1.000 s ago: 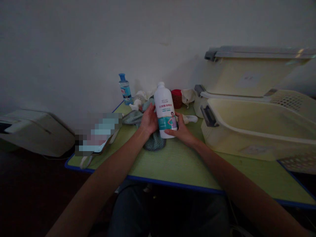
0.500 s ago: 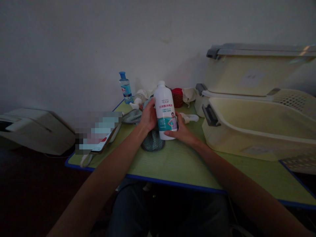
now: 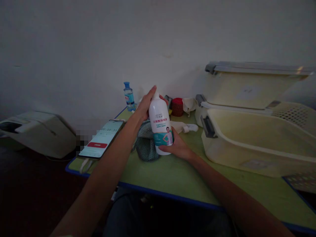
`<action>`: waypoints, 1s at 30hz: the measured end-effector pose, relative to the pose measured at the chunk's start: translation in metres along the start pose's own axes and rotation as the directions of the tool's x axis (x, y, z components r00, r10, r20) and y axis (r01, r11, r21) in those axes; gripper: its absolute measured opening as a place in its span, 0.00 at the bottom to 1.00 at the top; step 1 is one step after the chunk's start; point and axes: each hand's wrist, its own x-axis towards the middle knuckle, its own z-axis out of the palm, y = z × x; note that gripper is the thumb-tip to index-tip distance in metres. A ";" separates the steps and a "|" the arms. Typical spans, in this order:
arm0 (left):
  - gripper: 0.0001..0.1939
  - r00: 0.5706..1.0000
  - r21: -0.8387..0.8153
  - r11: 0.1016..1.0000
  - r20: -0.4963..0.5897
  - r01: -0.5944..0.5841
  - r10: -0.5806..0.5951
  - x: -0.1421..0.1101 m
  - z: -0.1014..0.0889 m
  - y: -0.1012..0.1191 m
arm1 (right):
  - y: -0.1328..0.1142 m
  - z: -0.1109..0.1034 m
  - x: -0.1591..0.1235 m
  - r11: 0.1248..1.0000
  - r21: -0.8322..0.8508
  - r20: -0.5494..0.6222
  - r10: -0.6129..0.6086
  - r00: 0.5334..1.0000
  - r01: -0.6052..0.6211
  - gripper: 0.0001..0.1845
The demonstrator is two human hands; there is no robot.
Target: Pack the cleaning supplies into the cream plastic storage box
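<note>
A white disinfectant bottle [image 3: 161,115] with a green and red printed label stands tilted slightly left in front of me. My right hand [image 3: 179,147] is closed round its lower part, thumb across the front near the base. Up at the neck, my left hand [image 3: 145,106] is wrapped round the white cap [image 3: 156,95], which its fingers partly cover. Just behind and left of the bottle lies a crumpled grey-green mesh cloth [image 3: 146,148]. Whether the bottle's base touches the table I cannot tell.
The green table [image 3: 190,184] has a blue edge. A phone [image 3: 101,140] showing a timer lies left; a blue bottle [image 3: 129,97] stands behind. Cream plastic baskets [image 3: 237,154] fill the right side. A red mesh item [image 3: 177,107] and a white pump head [image 3: 191,127] sit near the back.
My left hand has moved up from the bottle's side to its cap. The bottle now leans more to the left, and my right hand still holds its lower part. The view has shifted slightly.
</note>
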 end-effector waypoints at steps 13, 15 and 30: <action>0.14 0.983 0.134 0.986 0.165 -0.101 0.079 0.009 0.005 0.003 | 0.000 -0.006 0.003 0.999 0.049 0.055 0.011 0.998 -0.014 0.39; 0.14 0.980 0.123 0.986 0.176 -0.116 0.093 0.009 0.005 0.002 | -0.001 -0.007 0.003 0.997 0.077 0.078 0.010 0.997 -0.016 0.40; 0.26 0.993 -0.260 0.958 0.028 0.120 -0.117 -0.008 0.014 -0.025 | 0.005 -0.008 0.002 0.982 0.181 0.060 0.045 0.997 -0.055 0.36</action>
